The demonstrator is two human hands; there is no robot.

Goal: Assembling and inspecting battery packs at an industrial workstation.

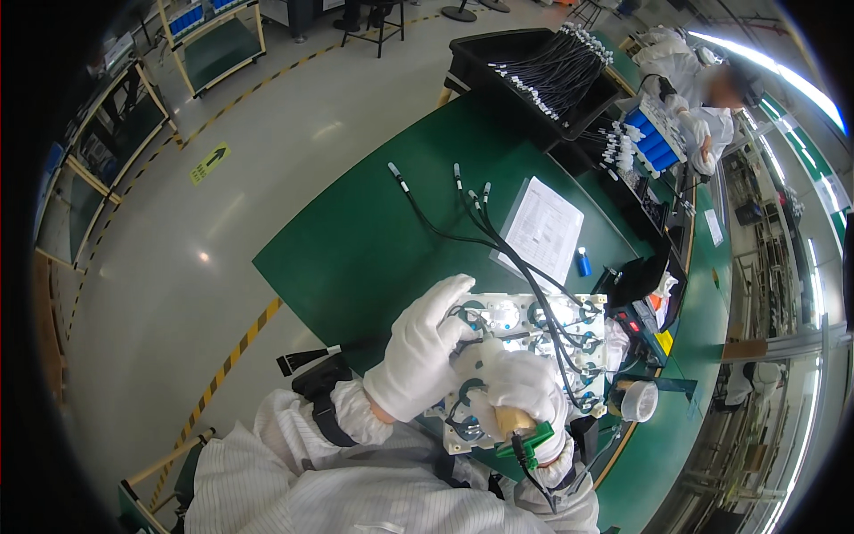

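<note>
In front of me is a white, block-shaped assembly (587,356) with round cells, blue rings and metal contacts. Black cables (525,269) run from its far side over the table, their ends in grey sleeves. My left hand (416,351), in a white glove, rests at its left edge, fingers stretched and thumb apart near a contact. Over the near middle, my gloved right hand (527,383) is closed around a corded tool with a tan handle (513,420). Its tip is hidden beneath the hand. A green clip (534,442) hangs at the handle's rear.
Printed sheets (541,230) and a small blue bottle (583,262) lie beyond the assembly. On the right are a white spool (638,400) and a red-and-black device (642,331). A black bin (471,67) holds many cables. Another person (685,89) works at the far right.
</note>
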